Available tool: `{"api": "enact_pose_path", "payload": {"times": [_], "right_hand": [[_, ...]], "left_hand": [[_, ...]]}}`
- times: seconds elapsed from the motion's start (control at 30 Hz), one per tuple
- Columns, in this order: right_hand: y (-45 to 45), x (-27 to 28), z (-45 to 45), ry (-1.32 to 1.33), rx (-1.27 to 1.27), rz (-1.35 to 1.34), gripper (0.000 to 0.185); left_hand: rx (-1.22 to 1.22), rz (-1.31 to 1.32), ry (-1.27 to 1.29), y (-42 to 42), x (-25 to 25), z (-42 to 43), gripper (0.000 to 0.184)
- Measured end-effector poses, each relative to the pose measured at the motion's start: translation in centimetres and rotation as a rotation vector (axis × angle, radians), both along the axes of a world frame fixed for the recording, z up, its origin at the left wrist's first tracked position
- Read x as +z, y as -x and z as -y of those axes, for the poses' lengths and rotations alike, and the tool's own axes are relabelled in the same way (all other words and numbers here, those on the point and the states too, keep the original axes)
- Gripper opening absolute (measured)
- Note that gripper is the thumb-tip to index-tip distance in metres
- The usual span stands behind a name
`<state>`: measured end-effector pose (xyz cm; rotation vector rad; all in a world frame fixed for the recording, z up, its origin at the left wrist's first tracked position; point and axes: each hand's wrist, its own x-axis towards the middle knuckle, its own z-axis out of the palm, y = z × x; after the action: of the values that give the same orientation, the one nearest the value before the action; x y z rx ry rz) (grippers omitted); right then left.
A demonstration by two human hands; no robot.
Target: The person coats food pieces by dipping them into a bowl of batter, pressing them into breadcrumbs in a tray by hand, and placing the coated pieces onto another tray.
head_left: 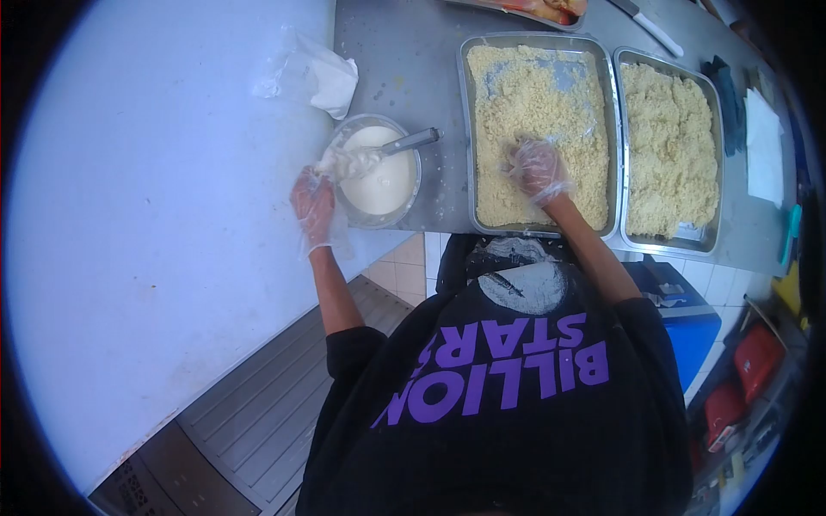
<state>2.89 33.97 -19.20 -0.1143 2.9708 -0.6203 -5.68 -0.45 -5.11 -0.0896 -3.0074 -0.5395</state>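
Observation:
My left hand [313, 206], in a clear plastic glove, is at the near-left rim of a bowl of white batter [379, 185]. Its fingers are closed on a batter-coated piece [351, 163] held over the bowl; what lies under the coating I cannot tell. A utensil with a grey handle [415, 140] rests in the bowl, its lower end hidden by batter. My right hand [540, 170], also gloved, is down in the pale crumbs [551, 95] of the left metal tray [471, 172]. Its fingers curl into the crumbs, and anything within them is hidden.
A second metal tray [625, 172] of crumbs stands to the right. Beyond are a white-handled knife [661, 34] and another tray [564, 24] with food. A crumpled plastic bag [331, 82] lies behind the bowl. A blue box [688, 340] sits below the counter.

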Motion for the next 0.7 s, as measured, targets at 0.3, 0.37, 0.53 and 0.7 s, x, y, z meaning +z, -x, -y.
{"api": "enact_pose_path", "payload": {"times": [0.3,0.37,0.53,0.7], "right_hand": [[0.1,0.0,0.0,-0.006,0.015,0.040,0.041],[0.0,-2.0,-0.1,0.002,0.023,-0.078,0.041],[0.1,-1.0,0.0,0.021,0.018,-0.043,0.041],[0.0,-1.3,-0.1,-0.002,0.040,-0.123,0.041]], "left_hand": [[0.009,-0.191,0.043,-0.5,-0.4,2.0,0.019],[0.129,-0.033,-0.167,-0.8,3.1,-0.1,0.017],[0.122,-0.071,-0.158,-0.6,5.8,-1.1,0.016],[0.108,-0.039,-0.132,0.0,2.4,0.8,0.018]]}}
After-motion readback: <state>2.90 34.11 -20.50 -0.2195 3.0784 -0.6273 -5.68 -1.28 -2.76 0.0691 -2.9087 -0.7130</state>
